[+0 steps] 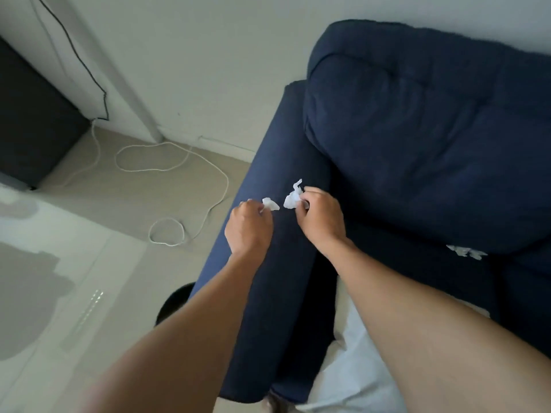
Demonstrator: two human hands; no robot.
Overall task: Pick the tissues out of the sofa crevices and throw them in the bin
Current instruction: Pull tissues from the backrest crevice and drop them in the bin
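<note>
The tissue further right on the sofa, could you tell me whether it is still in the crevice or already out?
Still in: tissue sits wedged in the sofa seam, untouched.

Navy sofa, white tissues

The sofa [417, 129] is plain dark navy; the crumpled tissues [293, 198] are white; the bin [173, 305] is black; the floor [89, 278] is pale beige.

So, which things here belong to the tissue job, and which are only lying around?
Belong to the job:
left hand holding a tissue
right hand holding a second tissue
third tissue still in the sofa crevice
black bin, partly hidden

Lying around:
white cord on the floor
black cable on the wall
dark cabinet
</note>
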